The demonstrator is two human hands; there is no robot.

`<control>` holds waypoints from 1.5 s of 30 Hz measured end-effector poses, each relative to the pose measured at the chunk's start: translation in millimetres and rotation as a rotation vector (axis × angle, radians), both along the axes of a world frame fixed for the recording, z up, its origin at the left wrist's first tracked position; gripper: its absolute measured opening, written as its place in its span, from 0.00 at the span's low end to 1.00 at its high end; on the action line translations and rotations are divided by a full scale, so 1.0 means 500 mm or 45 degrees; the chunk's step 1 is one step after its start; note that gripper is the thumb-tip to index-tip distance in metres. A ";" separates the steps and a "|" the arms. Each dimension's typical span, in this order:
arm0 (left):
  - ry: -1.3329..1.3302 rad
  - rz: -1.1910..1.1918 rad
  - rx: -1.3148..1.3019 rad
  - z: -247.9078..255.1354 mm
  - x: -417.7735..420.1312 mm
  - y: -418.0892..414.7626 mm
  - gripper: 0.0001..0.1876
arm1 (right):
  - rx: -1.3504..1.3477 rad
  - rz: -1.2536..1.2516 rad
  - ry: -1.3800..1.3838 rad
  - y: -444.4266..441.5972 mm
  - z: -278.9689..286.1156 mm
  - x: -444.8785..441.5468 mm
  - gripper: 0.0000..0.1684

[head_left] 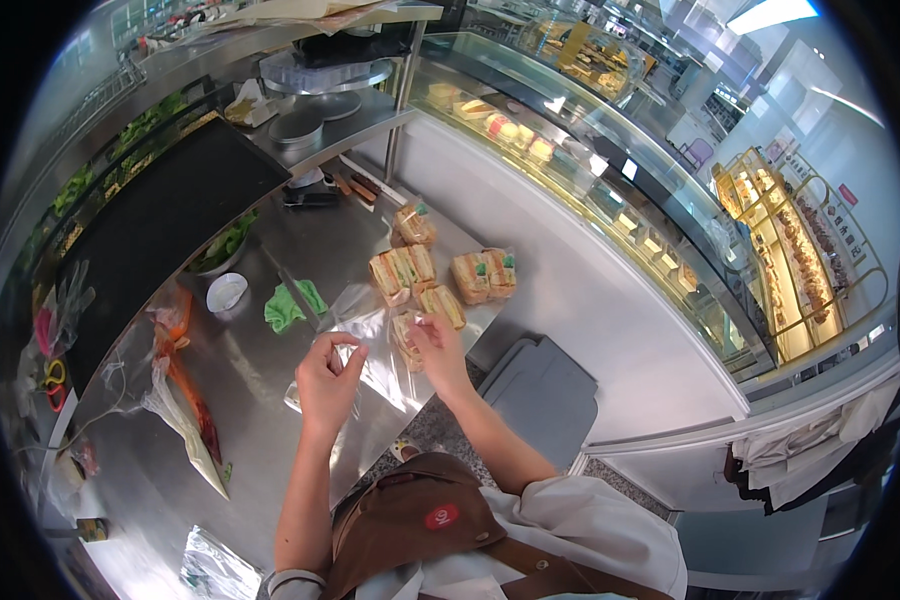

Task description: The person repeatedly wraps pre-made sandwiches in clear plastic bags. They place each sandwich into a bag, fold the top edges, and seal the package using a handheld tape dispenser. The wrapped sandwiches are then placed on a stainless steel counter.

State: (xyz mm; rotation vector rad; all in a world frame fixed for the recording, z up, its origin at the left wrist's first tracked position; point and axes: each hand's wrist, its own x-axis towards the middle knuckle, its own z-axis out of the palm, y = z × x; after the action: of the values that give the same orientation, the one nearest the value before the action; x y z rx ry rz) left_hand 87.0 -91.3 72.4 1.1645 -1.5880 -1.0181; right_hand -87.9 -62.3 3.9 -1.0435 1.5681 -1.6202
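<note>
My left hand (328, 386) is raised over the steel worktable, thumb and forefinger curved toward each other. Clear plastic film (379, 360) lies glossy between my hands, and whether my left fingers pinch it is not clear. My right hand (442, 358) is bent over the near cut sandwich (403, 341), its fingertips overlapping the right side. Whether they grip it or its wrap cannot be made out. Just beyond are another cut sandwich (442, 301), a pair of wrapped halves (403, 271), a bagged sandwich (414, 223) and, to the right, another wrapped pair (484, 274).
A green cloth (285, 307) and white bowl (226, 292) sit left of my hands. Farther left lie a piping bag of white filling (187, 439) and an orange-red one (189, 397). Scissors (55, 384) hang at the left edge. A grey bin (544, 397) stands beside the table.
</note>
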 end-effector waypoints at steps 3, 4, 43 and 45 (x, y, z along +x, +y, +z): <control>-0.343 0.048 -0.236 0.010 -0.015 0.009 0.07 | -0.180 -0.331 0.548 0.047 0.005 0.037 0.22; -0.443 0.049 -0.237 0.015 -0.015 0.015 0.10 | -0.264 -0.341 0.716 0.070 0.032 0.066 0.23; -0.358 -0.431 -0.941 -0.013 0.004 0.170 0.16 | -0.675 0.046 -0.465 0.010 0.107 0.055 0.21; -0.266 -0.664 -0.636 0.005 0.014 0.174 0.17 | -0.649 0.090 -0.525 0.020 0.115 0.047 0.22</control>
State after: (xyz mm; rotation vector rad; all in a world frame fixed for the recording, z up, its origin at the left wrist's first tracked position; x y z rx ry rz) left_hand 94.2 -4.4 74.6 0.5344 -2.2225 -0.7514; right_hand -64.2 -52.4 61.3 -0.9143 0.8603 -2.0814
